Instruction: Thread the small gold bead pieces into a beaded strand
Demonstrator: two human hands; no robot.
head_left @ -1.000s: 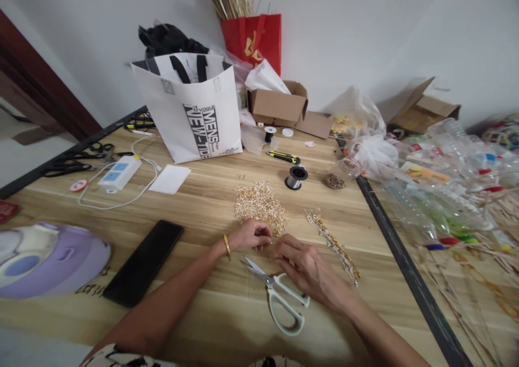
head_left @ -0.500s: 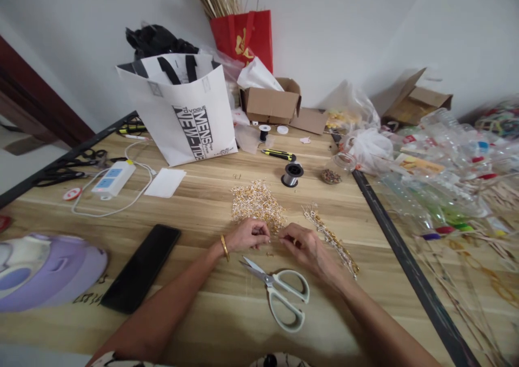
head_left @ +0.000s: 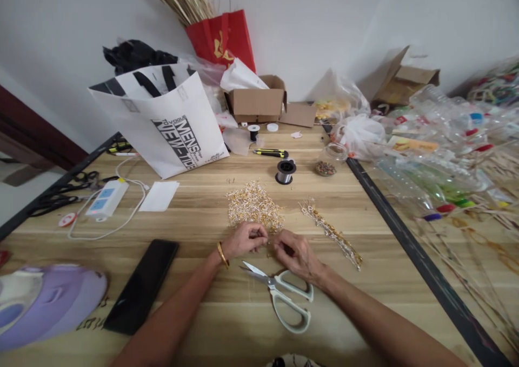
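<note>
My left hand (head_left: 248,238) is closed in a pinch at the near edge of a loose heap of gold and clear beaded pieces (head_left: 253,205). What its fingertips hold is too small to make out. Close beside it on the right, my right hand (head_left: 295,252) has its fingers curled together, and whatever they grip is hidden. White-handled scissors (head_left: 271,283) lie partly spread on the table just below both hands. Right of my right hand rests a bundle of gold and silver beaded strands (head_left: 332,234).
Behind the heap stand a wire spool (head_left: 285,171), a yellow-black utility knife (head_left: 271,153) and a small container of beads (head_left: 325,168). A black phone (head_left: 141,286) and a purple device (head_left: 60,302) lie left. Plastic bottles (head_left: 430,167) crowd the right, past a dark table edge (head_left: 397,234).
The camera view has tilted and shifted slightly. My right hand has turned, its fingers now curled in more and lower. My left hand stays pinched near the heap.
</note>
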